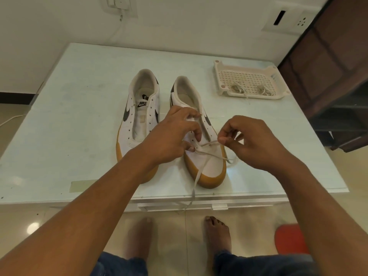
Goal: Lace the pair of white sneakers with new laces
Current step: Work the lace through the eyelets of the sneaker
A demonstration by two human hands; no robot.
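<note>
- Your left hand grips the right sneaker at its upper; your right hand, beside its toe, pinches the lace.
- The left sneaker, just beside it, awaits lacing.
- Risk: the dangling lace end snags, pulling uneven.

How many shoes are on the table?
2. The left sneaker lies unlaced on the table; the right sneaker sits beside it, its lace pinched by the right hand. None seem hidden.
</note>
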